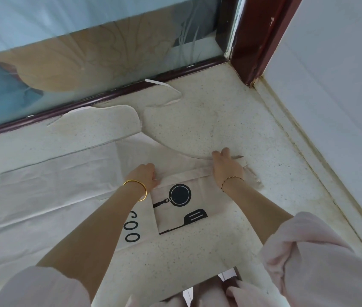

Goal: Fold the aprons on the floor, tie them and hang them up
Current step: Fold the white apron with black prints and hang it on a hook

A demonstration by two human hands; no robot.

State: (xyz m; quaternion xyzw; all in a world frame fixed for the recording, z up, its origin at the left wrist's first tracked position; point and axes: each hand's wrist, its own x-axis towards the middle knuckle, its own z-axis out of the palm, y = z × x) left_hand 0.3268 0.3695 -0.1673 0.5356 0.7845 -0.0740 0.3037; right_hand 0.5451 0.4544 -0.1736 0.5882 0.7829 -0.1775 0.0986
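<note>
Off-white cotton apron [53, 191], printed in black with a frying pan [180, 194], a spatula [194, 216] and the letters "COO". It lies spread flat on the speckled terrazzo floor [209, 120], its right side turned over into a narrow folded panel.

One long tie [164, 84] trails loose away from the body of the cloth towards the door. A second tie end [237, 156] sticks out just beside the right fingertips.

Left hand [145, 176]: fingers curled down over the top edge of the folded panel, apparently pinching it. Gold bangle [139, 189] at the wrist.

Right hand [226, 168]: fingers fairly straight, laid flat on the same edge at its outer corner and pressing, with nothing gripped that can be seen. Twisted bracelet [231, 180] at the wrist.

Risks, as judged:
- The fold may go askew, because the cloth is already creased and only the top edge is held, while the lower part lies free.
- The loose tie may be folded in or dragged out of reach, which would complicate the tying.

Position: the apron lies directly under both hands and extends mostly left of them and towards the person.

Surroundings: a frosted glass door [87, 52] in a dark red frame [255, 41] beyond, and a white wall [341, 85] to the right.
</note>
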